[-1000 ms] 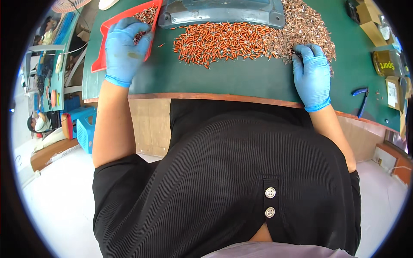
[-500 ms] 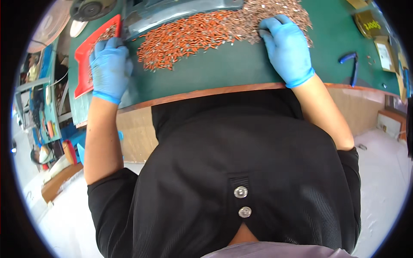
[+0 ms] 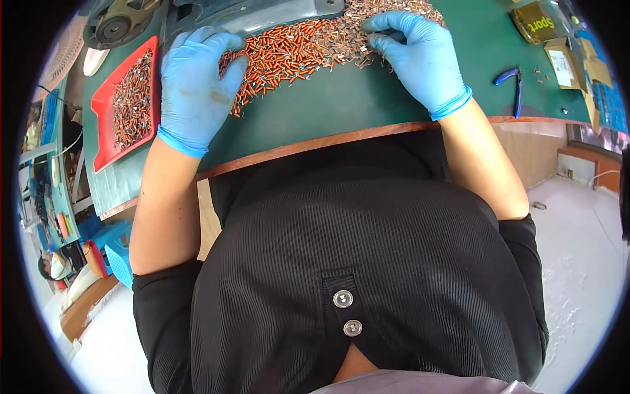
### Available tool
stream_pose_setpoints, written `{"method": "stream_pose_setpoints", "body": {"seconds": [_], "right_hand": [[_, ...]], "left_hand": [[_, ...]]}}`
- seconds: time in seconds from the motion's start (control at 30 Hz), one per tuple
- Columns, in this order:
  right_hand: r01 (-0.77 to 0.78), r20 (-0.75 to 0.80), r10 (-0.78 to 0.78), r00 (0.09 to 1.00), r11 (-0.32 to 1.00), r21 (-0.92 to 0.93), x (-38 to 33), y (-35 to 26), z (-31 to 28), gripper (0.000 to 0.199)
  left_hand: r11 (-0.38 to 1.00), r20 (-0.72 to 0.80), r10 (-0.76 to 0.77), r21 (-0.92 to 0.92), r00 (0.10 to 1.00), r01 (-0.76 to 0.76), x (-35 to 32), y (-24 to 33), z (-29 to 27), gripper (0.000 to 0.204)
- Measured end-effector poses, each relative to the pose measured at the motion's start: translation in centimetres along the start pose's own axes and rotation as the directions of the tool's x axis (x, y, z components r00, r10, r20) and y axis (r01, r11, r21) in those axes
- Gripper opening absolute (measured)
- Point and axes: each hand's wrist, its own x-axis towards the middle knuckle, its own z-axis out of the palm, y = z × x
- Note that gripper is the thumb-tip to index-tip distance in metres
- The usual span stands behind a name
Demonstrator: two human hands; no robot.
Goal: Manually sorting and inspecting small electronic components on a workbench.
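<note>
- Parts (image 3: 295,52), small orange pieces with wire leads, lie in a loose heap on the green mat (image 3: 341,105), at the far side and well back from the wooden edge (image 3: 341,136)
- I see the left hand (image 3: 195,88) in a blue glove, laid flat with fingers spread on the heap's left end; it grips nothing, so I judge a careless sweep could push parts off toward the edge
- I see the right hand (image 3: 420,56), also gloved, fingers curled at the heap's right end; whether it pinches a part I cannot tell, the fingertips are hidden among the pieces
- Wire leads look thin; pressing down with a flat palm could bend them or snag a glove, in my view
- Red tray (image 3: 128,105) sits just left of the left hand with darker pieces in it; a stray nudge could mix the two lots
- Blue pliers (image 3: 512,82) rest well apart to the right, and a forearm swinging out could knock them to the floor
</note>
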Motion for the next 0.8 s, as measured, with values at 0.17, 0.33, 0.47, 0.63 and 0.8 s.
{"method": "stream_pose_setpoints", "body": {"seconds": [0.17,0.33,0.47,0.63,0.8], "right_hand": [[-0.056,0.145,0.026,0.989,0.976,0.21,-0.4,-1.2,0.7,0.02],[-0.127,0.201,0.055,0.978,0.923,0.363,-0.9,-2.0,0.9,0.018],[-0.066,0.131,0.009,0.991,0.897,0.437,-1.5,-2.2,1.4,0.017],[-0.056,0.109,0.015,0.994,0.92,0.387,-1.7,-1.8,2.0,0.017],[-0.127,0.113,0.089,0.99,0.909,0.396,-2.1,-3.1,1.6,0.018]], "left_hand": [[0.83,0.114,-0.043,-0.549,0.993,0.098,0.7,3.9,0.2,0.024],[0.699,0.148,-0.166,-0.68,0.975,0.222,1.3,6.8,1.6,0.024],[0.61,0.268,-0.225,-0.711,0.937,0.35,1.9,7.5,1.8,0.023],[0.564,0.248,-0.29,-0.736,0.924,0.374,1.4,7.3,3.3,0.018],[0.421,0.328,-0.283,-0.802,0.901,0.424,1.7,7.3,2.5,0.015]]}}
